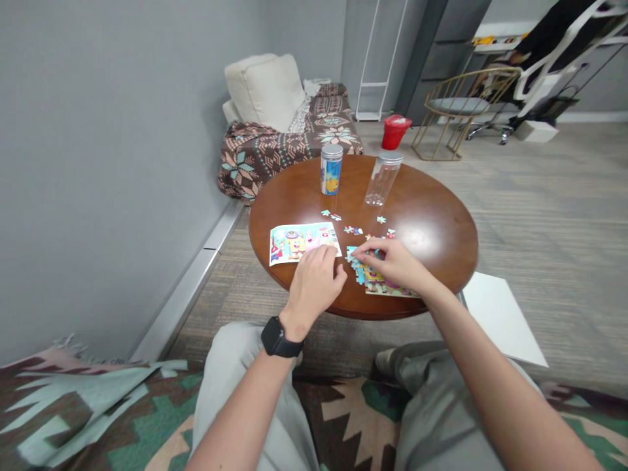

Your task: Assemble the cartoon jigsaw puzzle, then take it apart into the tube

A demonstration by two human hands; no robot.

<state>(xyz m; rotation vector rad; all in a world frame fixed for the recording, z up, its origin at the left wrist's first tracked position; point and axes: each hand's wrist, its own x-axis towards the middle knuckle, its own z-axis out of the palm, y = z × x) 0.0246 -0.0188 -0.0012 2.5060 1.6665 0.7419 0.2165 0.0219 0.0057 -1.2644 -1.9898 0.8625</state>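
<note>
My right hand [396, 263] reaches over a partly joined jigsaw puzzle [375, 288] near the front edge of the round table. Its thumb and index finger pinch at a light blue puzzle piece [350, 251] by the puzzle's upper left corner. The hand hides part of the puzzle. My left hand [316, 280] rests at the lower right of the printed picture sheet [282, 254], thumb apart from the fingers, with nothing visible in it. Several loose pieces [353, 230] lie beyond both hands.
On the brown wooden table [432, 209] stand a blue printed canister [331, 171] and a clear jar [384, 180] with a metal lid. A draped sofa [289, 150], red bin [395, 131] and gold-framed chair [461, 108] are beyond. A white board [503, 317] lies at the right.
</note>
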